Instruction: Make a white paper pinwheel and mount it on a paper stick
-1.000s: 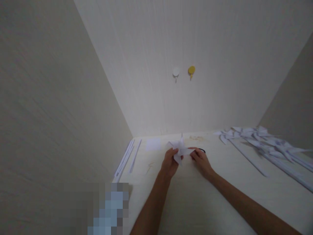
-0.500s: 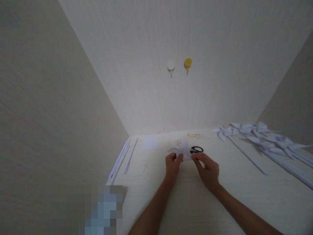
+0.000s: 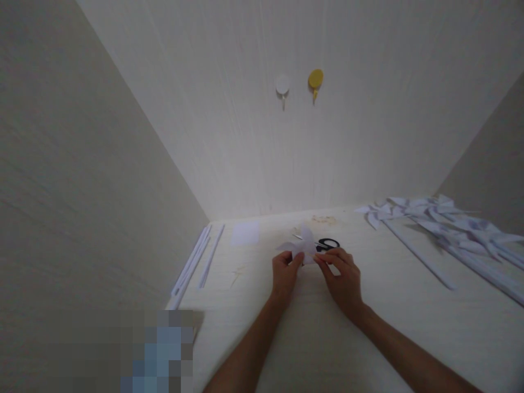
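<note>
A white paper pinwheel (image 3: 303, 240) is held up in front of me, with blades curling to the left and upward. My left hand (image 3: 285, 275) is closed on its lower left part, the thumb pressing on the paper. At its right edge, the thumb and fingers of my right hand (image 3: 341, 275) are pinched together on the paper; the fingertips hide the exact spot. Just behind the pinwheel lie scissors with black handles (image 3: 328, 243), their blades partly covered by the paper.
Finished paper pinwheels on sticks (image 3: 444, 218) are heaped at the right. Rolled white paper sticks (image 3: 192, 262) lie along the left wall, near a paper square (image 3: 245, 233). Thin pale slivers (image 3: 323, 219) lie at the back. White (image 3: 282, 85) and yellow hooks (image 3: 315, 79) are on the wall.
The view has tilted down a little, so the wall hooks appear higher. Both hands keep their hold on the pinwheel, with only slight movement of the right fingers.
</note>
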Available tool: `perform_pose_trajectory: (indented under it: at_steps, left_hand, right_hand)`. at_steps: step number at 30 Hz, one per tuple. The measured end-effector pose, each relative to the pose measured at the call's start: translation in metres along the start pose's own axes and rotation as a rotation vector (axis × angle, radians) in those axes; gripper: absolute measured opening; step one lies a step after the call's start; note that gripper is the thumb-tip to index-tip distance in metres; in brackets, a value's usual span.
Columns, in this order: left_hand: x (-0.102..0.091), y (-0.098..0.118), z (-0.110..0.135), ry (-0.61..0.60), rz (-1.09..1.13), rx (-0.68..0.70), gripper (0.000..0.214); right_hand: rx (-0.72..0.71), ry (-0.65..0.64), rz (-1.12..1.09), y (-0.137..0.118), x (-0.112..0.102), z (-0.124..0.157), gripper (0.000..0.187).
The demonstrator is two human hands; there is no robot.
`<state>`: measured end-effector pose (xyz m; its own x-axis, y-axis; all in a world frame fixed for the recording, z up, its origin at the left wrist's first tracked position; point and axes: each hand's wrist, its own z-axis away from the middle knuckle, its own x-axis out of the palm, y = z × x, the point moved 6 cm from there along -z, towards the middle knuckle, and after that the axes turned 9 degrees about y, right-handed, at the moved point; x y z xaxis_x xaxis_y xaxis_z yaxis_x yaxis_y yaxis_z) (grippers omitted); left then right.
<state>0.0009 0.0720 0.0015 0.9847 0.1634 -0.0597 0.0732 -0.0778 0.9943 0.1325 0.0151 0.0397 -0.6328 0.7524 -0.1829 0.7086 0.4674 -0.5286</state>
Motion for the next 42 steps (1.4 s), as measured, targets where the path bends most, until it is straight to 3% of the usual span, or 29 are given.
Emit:
perform_pose_trajectory:
  at_steps: [17, 29, 42]
  left_hand:
    - [0.001, 0.002, 0.002, -0.005, -0.039, 0.034, 0.023]
    - [0.0, 0.011, 0.007, 0.064, -0.07, 0.084, 0.015]
    - [-0.002, 0.014, 0.008, 0.078, -0.107, 0.139, 0.014]
  right_hand:
    - [0.038, -0.067, 0.046, 0.003, 0.006, 0.0, 0.013]
    - [-0.026, -0.146, 0.102, 0.0, 0.012, 0.002, 0.019]
    - [-0.119, -0.124, 0.098, -0.005, 0.011, 0.006, 0.014]
